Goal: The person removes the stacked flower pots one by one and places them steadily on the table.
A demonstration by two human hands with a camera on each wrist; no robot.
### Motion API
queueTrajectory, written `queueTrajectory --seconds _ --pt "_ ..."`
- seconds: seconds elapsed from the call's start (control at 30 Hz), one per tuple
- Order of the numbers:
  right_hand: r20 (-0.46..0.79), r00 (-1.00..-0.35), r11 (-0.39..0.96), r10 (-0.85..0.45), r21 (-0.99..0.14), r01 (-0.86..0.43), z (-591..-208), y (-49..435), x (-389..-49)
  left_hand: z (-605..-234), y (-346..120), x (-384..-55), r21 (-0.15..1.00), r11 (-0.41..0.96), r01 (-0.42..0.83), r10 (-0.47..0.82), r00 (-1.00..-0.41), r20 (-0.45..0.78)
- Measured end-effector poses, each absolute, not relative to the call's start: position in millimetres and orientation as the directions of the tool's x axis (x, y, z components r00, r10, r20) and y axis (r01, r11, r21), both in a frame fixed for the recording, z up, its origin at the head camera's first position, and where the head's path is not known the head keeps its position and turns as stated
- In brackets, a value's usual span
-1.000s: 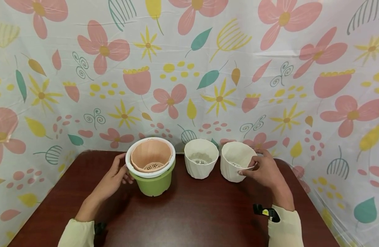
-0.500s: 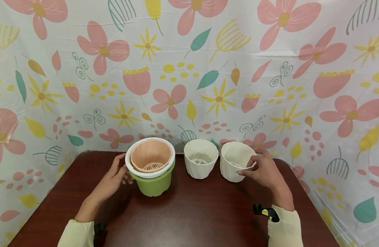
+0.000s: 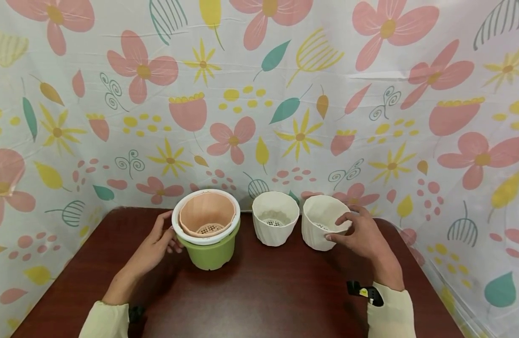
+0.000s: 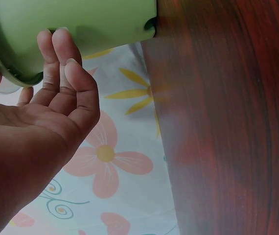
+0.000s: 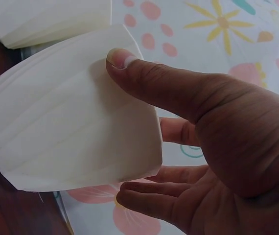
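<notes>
In the head view a green flower pot [image 3: 210,254] stands at the left of the table. A white-rimmed pot [image 3: 177,225] is nested in it, with a peach pot [image 3: 206,211] innermost. My left hand [image 3: 155,241] touches the stack's left side near the rims, its loosely bent fingers against the outside. My right hand [image 3: 362,232] pinches the rim of a white flower pot [image 3: 316,237], thumb outside and forefinger over the inside. In the right wrist view that pot [image 5: 71,117] lies under the thumb; the other fingers are behind it, partly hidden.
Another white flower pot [image 3: 275,232] stands between the stack and the gripped pot. All stand near the back edge of the dark red-brown table [image 3: 251,295]. A flower-printed cloth [image 3: 259,117] hangs right behind the table.
My right forefinger has shifted a little on the white pot's inner side. Otherwise the hands and pots stay where they were.
</notes>
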State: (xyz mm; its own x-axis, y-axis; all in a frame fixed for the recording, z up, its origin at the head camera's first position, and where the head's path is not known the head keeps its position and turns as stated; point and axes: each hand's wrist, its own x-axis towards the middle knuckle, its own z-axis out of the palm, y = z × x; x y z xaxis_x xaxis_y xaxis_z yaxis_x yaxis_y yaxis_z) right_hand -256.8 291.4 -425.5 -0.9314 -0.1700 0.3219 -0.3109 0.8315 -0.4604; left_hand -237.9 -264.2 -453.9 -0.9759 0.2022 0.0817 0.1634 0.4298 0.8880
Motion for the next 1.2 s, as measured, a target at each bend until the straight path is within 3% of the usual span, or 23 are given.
queueTrajectory --seconds 0.7,1.2 --pt "0.383 -0.907 0.842 -0.177 -0.417 -0.341 -405.1 283.1 -244.2 -453.7 -263.9 -238.5 0.894 0.420 0.156 0.198 -0.977 0.078" --pt "0.487 -0.850 0.827 -0.201 -0.381 -0.414 -393.5 270.4 -235.9 -453.4 -264.2 -238.8 0.896 0.414 0.162 0.204 -0.975 0.083"
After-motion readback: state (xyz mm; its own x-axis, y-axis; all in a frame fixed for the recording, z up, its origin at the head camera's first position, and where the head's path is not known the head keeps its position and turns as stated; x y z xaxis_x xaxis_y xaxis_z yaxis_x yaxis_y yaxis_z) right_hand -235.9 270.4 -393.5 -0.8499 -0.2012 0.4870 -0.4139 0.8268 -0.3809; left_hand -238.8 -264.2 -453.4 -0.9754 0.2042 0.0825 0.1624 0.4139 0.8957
